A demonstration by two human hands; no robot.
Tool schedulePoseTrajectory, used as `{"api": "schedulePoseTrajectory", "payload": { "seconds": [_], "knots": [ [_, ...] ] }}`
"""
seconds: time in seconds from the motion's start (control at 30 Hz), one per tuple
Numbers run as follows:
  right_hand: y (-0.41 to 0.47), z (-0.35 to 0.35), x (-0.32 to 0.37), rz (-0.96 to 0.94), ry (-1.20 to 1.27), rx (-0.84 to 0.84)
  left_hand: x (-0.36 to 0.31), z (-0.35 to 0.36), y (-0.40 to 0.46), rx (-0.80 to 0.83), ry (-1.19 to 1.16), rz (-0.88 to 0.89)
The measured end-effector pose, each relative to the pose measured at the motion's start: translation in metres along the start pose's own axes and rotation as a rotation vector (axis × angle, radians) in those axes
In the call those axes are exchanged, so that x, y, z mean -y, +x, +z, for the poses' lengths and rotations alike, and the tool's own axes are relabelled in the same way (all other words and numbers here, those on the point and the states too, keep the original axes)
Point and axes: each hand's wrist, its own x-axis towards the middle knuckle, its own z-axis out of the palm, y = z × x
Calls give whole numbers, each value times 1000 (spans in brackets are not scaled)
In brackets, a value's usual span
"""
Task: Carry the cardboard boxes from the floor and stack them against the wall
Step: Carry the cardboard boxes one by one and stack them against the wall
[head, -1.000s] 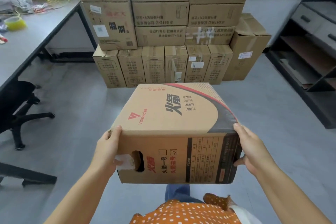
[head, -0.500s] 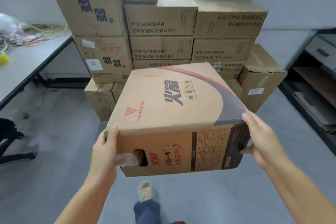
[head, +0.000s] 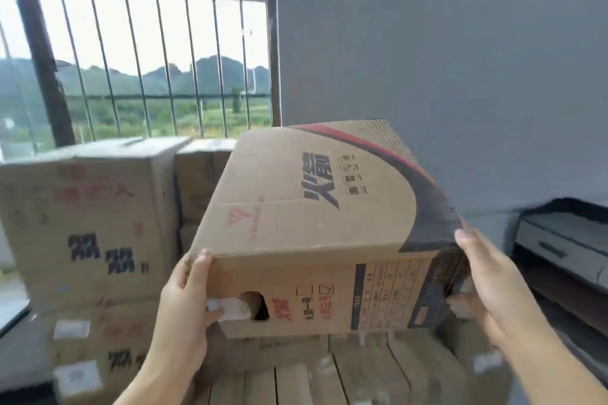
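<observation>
Both hands, the left hand [head: 184, 306] and right hand [head: 487, 286], clasp curled fingers [head: 464, 301] round a printed, matte cardboard box [head: 316, 227] held tilted above flat-topped stacked boxes [head: 88, 220] beside a smooth grey wall [head: 444, 59].

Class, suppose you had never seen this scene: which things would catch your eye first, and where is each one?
First comes the printed cardboard box in the middle, raised and tilted, with the left hand and right hand gripping its near corners. To its left stands the stack of boxes. Behind that, at upper left, a barred window shows green hills beside a grey wall.
</observation>
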Motion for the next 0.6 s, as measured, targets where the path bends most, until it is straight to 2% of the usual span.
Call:
{"api": "schedulePoseTrajectory", "payload": {
  "seconds": [0.13,0.3,0.47,0.6],
  "knots": [
    [86,43,15,-36,18,-62,-14,46,91,22,-42,68],
    [197,83,14,-109,40,-11,2,98,189,35,48,188],
    [306,120,-8,-139,45,115,24,154,269,-46,-16,100],
    [388,151,-40,-104,44,202,45,188,327,-93,52,74]
  ]
}}
